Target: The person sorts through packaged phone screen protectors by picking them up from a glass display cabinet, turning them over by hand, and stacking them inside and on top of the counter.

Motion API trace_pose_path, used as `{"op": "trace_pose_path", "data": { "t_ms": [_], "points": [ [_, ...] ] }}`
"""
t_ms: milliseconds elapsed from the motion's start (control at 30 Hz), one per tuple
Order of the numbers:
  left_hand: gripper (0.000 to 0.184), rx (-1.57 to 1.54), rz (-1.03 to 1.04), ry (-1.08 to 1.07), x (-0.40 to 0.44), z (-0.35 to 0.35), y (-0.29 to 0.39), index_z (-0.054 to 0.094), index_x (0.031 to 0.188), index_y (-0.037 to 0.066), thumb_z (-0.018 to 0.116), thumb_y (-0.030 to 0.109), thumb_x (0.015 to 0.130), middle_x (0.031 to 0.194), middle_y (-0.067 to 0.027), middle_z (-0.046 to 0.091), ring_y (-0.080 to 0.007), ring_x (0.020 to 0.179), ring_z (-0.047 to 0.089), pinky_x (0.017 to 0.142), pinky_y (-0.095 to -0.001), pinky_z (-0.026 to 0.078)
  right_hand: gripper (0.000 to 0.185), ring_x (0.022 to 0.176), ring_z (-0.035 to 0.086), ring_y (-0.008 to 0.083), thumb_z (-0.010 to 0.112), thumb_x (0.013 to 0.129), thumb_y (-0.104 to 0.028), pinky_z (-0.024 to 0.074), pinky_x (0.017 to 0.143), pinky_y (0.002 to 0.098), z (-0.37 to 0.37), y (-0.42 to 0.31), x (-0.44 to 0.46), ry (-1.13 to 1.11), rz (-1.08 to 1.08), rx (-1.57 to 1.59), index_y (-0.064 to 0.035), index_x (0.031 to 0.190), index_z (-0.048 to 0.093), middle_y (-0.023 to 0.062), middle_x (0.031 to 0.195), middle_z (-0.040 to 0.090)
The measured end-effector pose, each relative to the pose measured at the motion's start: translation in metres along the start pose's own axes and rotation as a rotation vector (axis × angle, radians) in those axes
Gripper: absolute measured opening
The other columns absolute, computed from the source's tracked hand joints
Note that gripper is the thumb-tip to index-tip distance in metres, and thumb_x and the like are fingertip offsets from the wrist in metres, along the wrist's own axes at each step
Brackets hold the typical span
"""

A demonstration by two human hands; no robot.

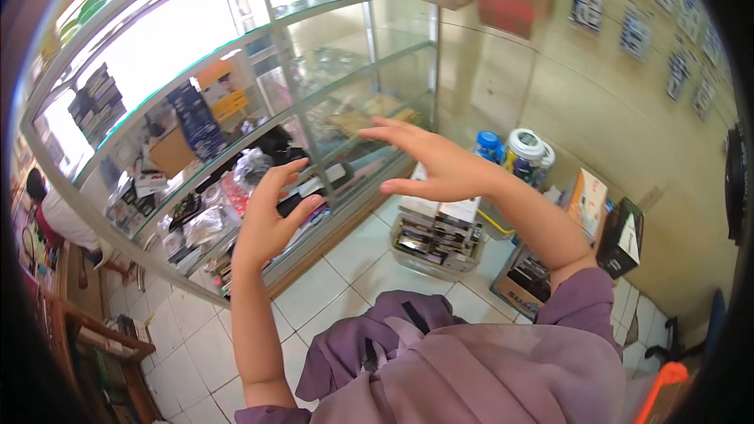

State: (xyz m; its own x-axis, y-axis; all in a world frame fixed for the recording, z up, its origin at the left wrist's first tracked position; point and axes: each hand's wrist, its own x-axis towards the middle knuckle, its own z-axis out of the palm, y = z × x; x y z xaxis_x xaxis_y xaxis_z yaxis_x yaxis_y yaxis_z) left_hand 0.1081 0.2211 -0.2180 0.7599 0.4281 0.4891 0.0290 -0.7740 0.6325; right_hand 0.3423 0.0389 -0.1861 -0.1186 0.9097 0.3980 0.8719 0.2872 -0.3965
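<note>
Both of my hands are raised in mid-air in front of a glass display cabinet (305, 114), palms facing each other with a gap between them. My left hand (271, 208) has its fingers apart and holds nothing. In line with it, the cabinet's bottom shelf carries a crumpled silver plastic bag (253, 166) and other jumbled goods. My right hand (440, 165) is also empty, with its thumb away from the stretched fingers. Below it stands a clear plastic bin (432, 265) packed with small boxes, partly hidden by the hand and forearm. Neither hand visibly touches anything.
Jars with a blue lid (488, 140) and a white lid (525, 141) stand by the wall. An orange-white box (587, 202), a black box (620, 239) and a carton (522, 275) are at the right. Packets hang on the wall. Another person (67, 216) is far left.
</note>
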Motion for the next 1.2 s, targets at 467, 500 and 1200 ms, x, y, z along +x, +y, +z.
{"op": "trace_pose_path", "data": {
  "t_ms": [467, 500, 1200],
  "points": [
    [0.104, -0.026, 0.031, -0.034, 0.022, 0.279, -0.07, 0.033, 0.147, 0.006, 0.09, 0.034, 0.065, 0.144, -0.0252, 0.036, -0.0411, 0.137, 0.036, 0.11, -0.0476, 0.036, 0.078, 0.133, 0.047, 0.0345, 0.069, 0.09, -0.027, 0.0381, 0.108, 0.042, 0.152, 0.14, -0.217, 0.75, 0.93, 0.482, 0.0025, 0.15, 0.028, 0.0252, 0.142, 0.046],
    [0.108, -0.039, -0.005, -0.026, 0.018, 0.287, -0.071, 0.031, 0.148, 0.006, 0.091, 0.035, 0.063, 0.144, -0.025, 0.037, -0.041, 0.136, 0.036, 0.11, -0.0475, 0.037, 0.079, 0.135, 0.043, 0.0359, 0.067, 0.092, -0.027, 0.0347, 0.11, 0.04, 0.155, 0.143, -0.215, 0.729, 0.94, 0.459, 0.0062, 0.15, 0.025, 0.0283, 0.143, 0.044],
    [0.113, -0.021, -0.163, 0.054, 0.017, 0.317, -0.091, 0.034, 0.147, -0.004, 0.093, 0.032, 0.057, 0.132, -0.0204, 0.051, -0.0345, 0.121, 0.054, 0.098, -0.0391, 0.047, 0.075, 0.143, 0.027, 0.0403, 0.064, 0.093, -0.028, 0.0223, 0.117, 0.0427, 0.206, 0.162, -0.169, 0.941, 0.959, 0.193, 0.0082, 0.148, 0.028, 0.0307, 0.153, 0.028]
  ]
}}
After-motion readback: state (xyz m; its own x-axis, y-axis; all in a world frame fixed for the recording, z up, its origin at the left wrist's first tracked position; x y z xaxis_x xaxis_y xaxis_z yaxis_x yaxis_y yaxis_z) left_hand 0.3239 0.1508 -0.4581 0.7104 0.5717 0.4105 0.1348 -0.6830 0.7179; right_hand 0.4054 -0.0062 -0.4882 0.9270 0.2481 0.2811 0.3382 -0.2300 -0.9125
